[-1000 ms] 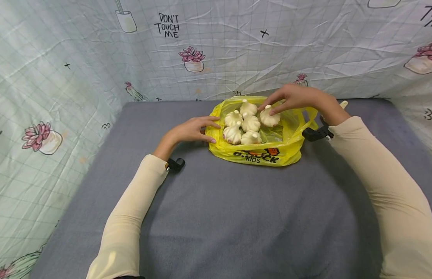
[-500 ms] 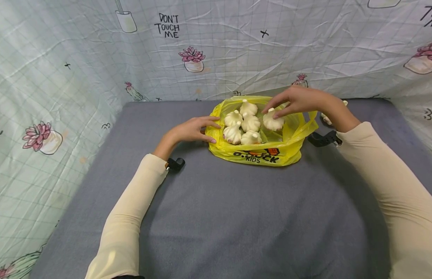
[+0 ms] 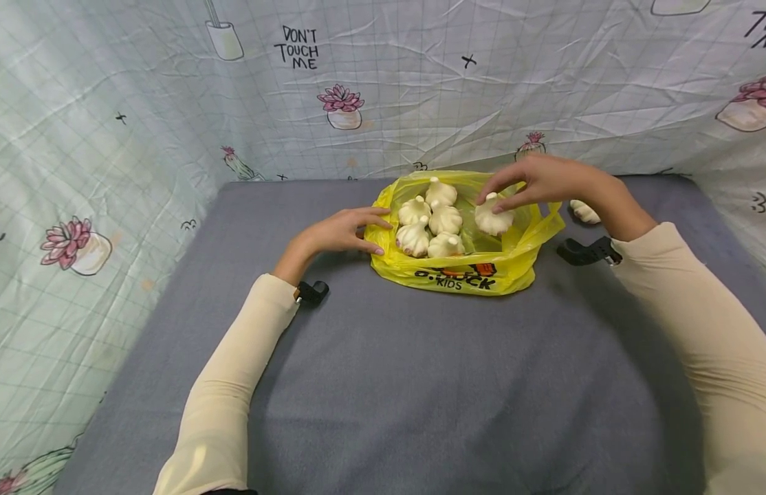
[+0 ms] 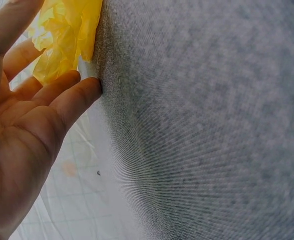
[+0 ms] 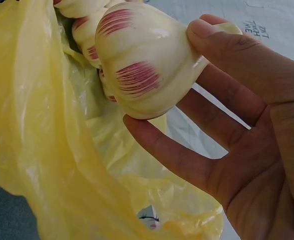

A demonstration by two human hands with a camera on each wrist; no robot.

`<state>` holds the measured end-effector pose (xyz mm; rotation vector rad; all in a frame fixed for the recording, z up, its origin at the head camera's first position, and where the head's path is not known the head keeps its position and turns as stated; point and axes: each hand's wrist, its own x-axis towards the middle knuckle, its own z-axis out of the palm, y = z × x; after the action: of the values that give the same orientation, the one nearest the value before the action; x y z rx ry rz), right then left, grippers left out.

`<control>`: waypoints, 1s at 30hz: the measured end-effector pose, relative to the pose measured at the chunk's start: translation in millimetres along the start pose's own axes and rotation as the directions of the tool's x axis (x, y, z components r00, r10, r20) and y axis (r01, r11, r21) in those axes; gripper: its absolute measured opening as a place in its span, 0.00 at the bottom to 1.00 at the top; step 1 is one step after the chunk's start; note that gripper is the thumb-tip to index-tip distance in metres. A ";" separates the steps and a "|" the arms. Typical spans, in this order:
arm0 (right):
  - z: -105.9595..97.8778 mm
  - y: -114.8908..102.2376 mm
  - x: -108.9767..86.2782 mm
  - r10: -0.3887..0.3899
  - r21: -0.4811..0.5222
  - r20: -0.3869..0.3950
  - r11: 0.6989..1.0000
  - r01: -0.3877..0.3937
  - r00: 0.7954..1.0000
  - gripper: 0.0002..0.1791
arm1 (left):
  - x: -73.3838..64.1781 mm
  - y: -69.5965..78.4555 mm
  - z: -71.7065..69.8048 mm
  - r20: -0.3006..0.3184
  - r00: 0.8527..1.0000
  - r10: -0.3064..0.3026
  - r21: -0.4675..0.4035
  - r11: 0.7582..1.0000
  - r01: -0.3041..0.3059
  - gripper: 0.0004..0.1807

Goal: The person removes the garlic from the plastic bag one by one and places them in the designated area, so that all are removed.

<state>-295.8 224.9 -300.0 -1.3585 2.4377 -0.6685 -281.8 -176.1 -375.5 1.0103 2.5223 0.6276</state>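
A yellow plastic bag (image 3: 513,271) lies spread wide at its mouth, with several garlic bulbs (image 3: 445,220) clustered in its left half. My right hand (image 3: 544,180) pinches one garlic bulb (image 3: 493,216) by thumb and fingers over the bag's right half. In the right wrist view that bulb (image 5: 147,65) shows purple streaks, with the thumb by its stem. My left hand (image 3: 338,230) rests against the bag's left rim, fingers loosely extended. The left wrist view has its fingers (image 4: 76,100) beside the crumpled yellow plastic (image 4: 69,35).
Another garlic bulb (image 3: 584,212) sits on the grey table (image 3: 420,385) right of the bag, partly behind the right wrist. One bag handle (image 3: 553,218) sticks out on the right. A printed curtain (image 3: 395,82) hangs behind the table.
My right hand has moved right with the pinched garlic bulb, away from the cluster. The bulb on the table has come into fuller view. My left hand has stayed put.
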 end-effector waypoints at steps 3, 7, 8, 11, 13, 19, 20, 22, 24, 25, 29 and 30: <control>0.1 -1.9 -4.8 0.021 -0.002 -0.006 1.000 -0.021 1.000 0.16 | 0.3 0.0 0.4 0.001 1.000 -0.001 0.000 1.000 0.001 0.33; 0.5 -2.3 -10.2 0.045 -0.024 -0.013 0.999 -0.045 0.999 0.16 | 0.3 0.2 0.7 0.001 1.000 -0.008 0.005 1.000 0.008 0.33; 0.6 -2.0 -11.4 0.052 -0.029 -0.015 0.998 -0.052 0.999 0.16 | 0.2 0.3 0.7 0.001 1.000 -0.010 0.006 1.000 0.010 0.33; 0.7 -1.8 -15.0 0.061 -0.040 -0.021 0.997 -0.062 0.998 0.16 | 0.2 -0.6 0.9 0.002 1.000 -0.013 0.005 1.000 0.013 0.33; 0.5 -1.7 -17.1 0.073 -0.043 -0.025 0.996 -0.074 0.997 0.15 | 0.5 -1.6 1.2 0.002 1.000 -0.012 0.002 1.000 0.012 0.33; -1.5 -1.8 -23.1 0.090 -0.027 -0.028 0.995 -0.091 0.996 0.16 | 0.4 -2.1 1.6 -0.002 1.000 -0.008 0.000 1.000 0.008 0.33; -1.9 -1.7 -23.9 0.089 -0.021 -0.028 0.996 -0.090 0.996 0.16 | 0.4 -2.0 1.5 -0.004 1.000 -0.008 0.004 1.000 0.008 0.33; -2.5 -1.3 -25.5 0.086 -0.009 -0.029 0.996 -0.086 0.996 0.16 | 0.4 -1.5 1.6 -0.006 1.000 -0.006 0.005 1.000 0.006 0.33; -2.9 -0.8 -27.0 0.075 0.007 -0.029 0.997 -0.075 0.997 0.16 | 0.4 -0.7 1.5 -0.008 1.000 -0.003 0.006 1.000 0.003 0.33; -3.1 -0.6 -27.6 0.070 0.014 -0.029 0.997 -0.070 0.997 0.16 | 0.4 -0.5 1.5 -0.009 1.000 -0.002 0.006 1.000 0.002 0.33; -3.6 0.4 -30.5 0.046 0.019 -0.035 0.999 -0.046 0.998 0.16 | 1.1 -1.2 1.7 -0.007 1.000 0.001 0.007 1.000 -0.001 0.33; -3.7 0.7 -31.3 0.041 0.013 -0.040 0.999 -0.040 0.998 0.16 | 1.3 -1.3 1.6 -0.006 1.000 0.002 0.007 1.000 -0.002 0.33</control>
<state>-281.5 252.8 -296.8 -1.2997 2.4813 -0.7056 -282.7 -175.6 -377.8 1.0144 2.5308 0.6231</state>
